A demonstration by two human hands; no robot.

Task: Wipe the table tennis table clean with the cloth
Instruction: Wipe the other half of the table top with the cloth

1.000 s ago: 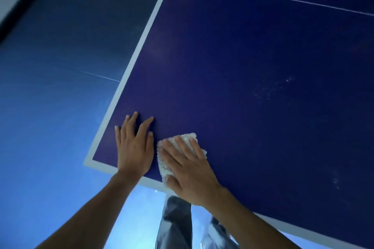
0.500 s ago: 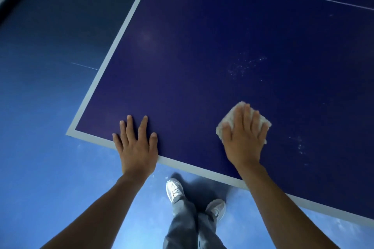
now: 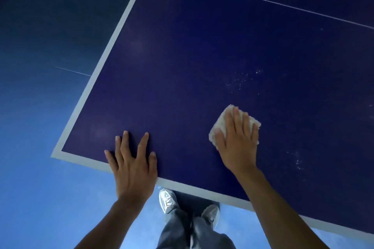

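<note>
The dark blue table tennis table [image 3: 192, 62] with white edge lines fills most of the view. A folded white cloth [image 3: 223, 122] lies flat on it near the front edge. My right hand [image 3: 237, 139] presses down on the cloth with straight fingers, covering most of it. My left hand [image 3: 132, 164] rests flat on the table's front edge near the left corner, fingers spread. White specks [image 3: 241, 80] dot the surface beyond the cloth, and more specks [image 3: 297, 159] lie to its right.
The table's front left corner [image 3: 55, 154] sits at lower left, with blue floor [image 3: 40, 107] beyond the edge. My legs and white shoes [image 3: 168, 200] stand just below the front edge. A thin white centre line [image 3: 263, 0] crosses the far part of the table.
My right hand has slid the cloth to the right, away from my left hand, and stayed there over the last half second. My left hand has barely moved on the front edge.
</note>
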